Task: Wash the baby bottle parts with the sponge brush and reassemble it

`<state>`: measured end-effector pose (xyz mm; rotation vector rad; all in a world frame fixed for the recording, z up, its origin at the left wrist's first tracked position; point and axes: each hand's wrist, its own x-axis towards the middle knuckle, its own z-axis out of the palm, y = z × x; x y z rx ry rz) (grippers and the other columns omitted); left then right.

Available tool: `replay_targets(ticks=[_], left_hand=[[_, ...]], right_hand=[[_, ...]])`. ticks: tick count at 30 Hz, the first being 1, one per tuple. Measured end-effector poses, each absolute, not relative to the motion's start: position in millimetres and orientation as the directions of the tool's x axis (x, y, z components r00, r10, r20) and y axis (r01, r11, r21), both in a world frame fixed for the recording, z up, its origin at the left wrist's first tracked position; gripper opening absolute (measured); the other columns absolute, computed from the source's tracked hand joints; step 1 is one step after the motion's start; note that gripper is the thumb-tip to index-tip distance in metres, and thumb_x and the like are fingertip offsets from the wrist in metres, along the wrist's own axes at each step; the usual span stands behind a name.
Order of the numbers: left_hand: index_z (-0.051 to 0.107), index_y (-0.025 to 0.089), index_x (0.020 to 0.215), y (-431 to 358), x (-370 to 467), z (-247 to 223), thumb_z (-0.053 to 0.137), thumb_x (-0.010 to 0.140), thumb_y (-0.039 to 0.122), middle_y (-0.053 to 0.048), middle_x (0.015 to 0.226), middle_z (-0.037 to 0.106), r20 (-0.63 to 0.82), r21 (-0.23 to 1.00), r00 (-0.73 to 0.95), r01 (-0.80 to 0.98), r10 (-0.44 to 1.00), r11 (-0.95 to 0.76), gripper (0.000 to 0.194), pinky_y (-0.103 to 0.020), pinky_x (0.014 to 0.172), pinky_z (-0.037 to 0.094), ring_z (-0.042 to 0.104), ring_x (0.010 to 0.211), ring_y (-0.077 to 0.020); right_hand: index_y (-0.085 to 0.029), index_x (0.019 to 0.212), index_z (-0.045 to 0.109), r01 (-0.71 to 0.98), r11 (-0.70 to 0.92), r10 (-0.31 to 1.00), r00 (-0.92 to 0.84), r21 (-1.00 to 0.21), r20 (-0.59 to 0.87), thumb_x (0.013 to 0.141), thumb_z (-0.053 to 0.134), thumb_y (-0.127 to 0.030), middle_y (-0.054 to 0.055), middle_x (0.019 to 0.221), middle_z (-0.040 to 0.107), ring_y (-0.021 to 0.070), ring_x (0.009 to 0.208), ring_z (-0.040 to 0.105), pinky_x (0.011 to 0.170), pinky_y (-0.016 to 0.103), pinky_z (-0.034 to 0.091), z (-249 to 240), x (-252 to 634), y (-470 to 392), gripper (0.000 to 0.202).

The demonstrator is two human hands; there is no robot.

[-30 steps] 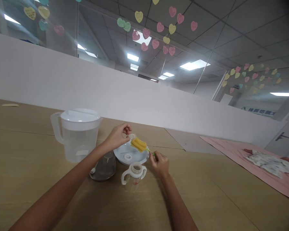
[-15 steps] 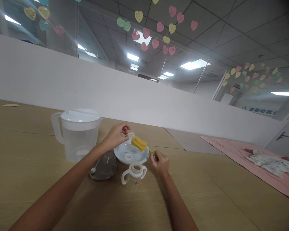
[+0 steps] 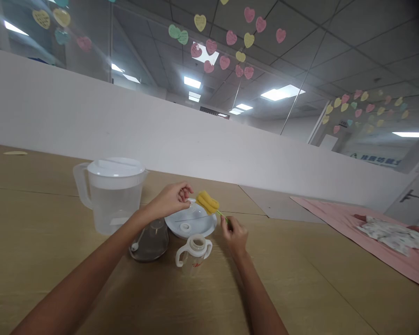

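My right hand (image 3: 235, 234) is closed around the thin green handle of a yellow sponge brush (image 3: 207, 202), its head tilted up to the left. My left hand (image 3: 172, 199) pinches a small clear bottle part (image 3: 192, 201), mostly hidden by the fingers; its exact kind does not show. The sponge head is just right of that part. Below both hands lies a pale bowl (image 3: 172, 229) with a white ring (image 3: 185, 227) in it. In front of the bowl stands an uncapped clear baby bottle (image 3: 194, 253) with two white handles.
At the left stands a clear pitcher (image 3: 117, 204) with a white lid. Between pitcher and bottle sits a grey see-through container (image 3: 150, 242) with a small white piece by it. A pink cloth (image 3: 335, 223) with patterned fabric covers the right side. A low white wall (image 3: 195, 144) runs behind the table.
The sponge brush has moved up and slightly right, away from the clear part that it was touching or inside. My left hand has turned slightly, hiding more of that part.
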<state>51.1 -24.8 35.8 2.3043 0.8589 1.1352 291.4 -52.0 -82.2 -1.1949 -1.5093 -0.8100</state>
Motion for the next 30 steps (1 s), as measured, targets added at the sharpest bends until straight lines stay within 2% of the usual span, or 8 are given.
replay_targets(ticks=[4,9,14,20,25,30], left_hand=[[0.054,0.018,0.086,-21.9,50.7,34.1,0.055,0.062,0.018,0.001,0.073,0.056,0.543,0.633,0.452,0.333,0.708,-0.698,0.024,-0.022,0.058,0.046,0.053,0.062,-0.0105],[0.054,0.017,0.086,-18.3,48.6,33.0,0.056,0.064,0.02,0.001,0.073,0.057,0.533,0.641,0.445,0.342,0.719,-0.687,0.023,-0.022,0.058,0.046,0.054,0.063,-0.0111],[0.054,0.017,0.087,-16.4,45.3,34.9,0.057,0.066,0.024,0.001,0.073,0.056,0.535,0.647,0.455,0.32,0.711,-0.692,0.023,-0.023,0.059,0.046,0.054,0.063,-0.011],[0.055,0.017,0.084,-16.4,44.0,36.7,0.057,0.067,0.025,0.002,0.069,0.056,0.549,0.628,0.427,0.357,0.719,-0.692,0.019,-0.022,0.057,0.044,0.053,0.062,-0.0109],[0.055,0.017,0.085,-15.5,41.2,38.4,0.058,0.067,0.028,0.002,0.069,0.056,0.548,0.623,0.414,0.377,0.727,-0.685,0.021,-0.022,0.057,0.044,0.053,0.062,-0.0112],[0.054,0.017,0.082,-14.2,40.3,37.2,0.058,0.067,0.028,0.003,0.065,0.054,0.541,0.624,0.397,0.402,0.741,-0.671,0.019,-0.021,0.054,0.042,0.053,0.059,-0.0112]], right_hand=[[-0.016,0.061,0.055,0.955,0.297,0.286,-0.062,-0.027,0.956,0.084,0.048,-0.031,-0.004,0.045,0.046,0.0064,0.042,0.04,0.047,0.02,0.028,-82.4,290.3,-51.8,0.028],[-0.015,0.063,0.055,0.961,0.267,0.283,0.0,-0.079,0.959,0.085,0.046,-0.032,-0.003,0.046,0.048,0.0066,0.043,0.041,0.048,0.02,0.029,-81.9,292.2,-52.3,0.028],[-0.016,0.061,0.054,0.953,0.301,0.314,-0.067,-0.032,0.947,0.085,0.046,-0.031,-0.003,0.045,0.046,0.0065,0.042,0.04,0.047,0.02,0.028,-81.5,290.9,-53.1,0.029],[-0.015,0.063,0.055,0.952,0.298,0.315,-0.032,-0.067,0.949,0.085,0.046,-0.031,-0.003,0.046,0.047,0.0065,0.043,0.041,0.048,0.02,0.029,-80.9,289.5,-54.8,0.028],[-0.015,0.064,0.056,0.943,0.331,0.336,-0.099,-0.019,0.937,0.085,0.045,-0.029,-0.002,0.047,0.048,0.0067,0.043,0.042,0.048,0.019,0.029,-81.5,289.0,-54.5,0.027],[-0.016,0.065,0.056,0.945,0.324,0.299,-0.052,-0.05,0.953,0.084,0.047,-0.028,-0.003,0.047,0.047,0.0066,0.043,0.041,0.048,0.019,0.029,-81.8,288.1,-55.0,0.025]])
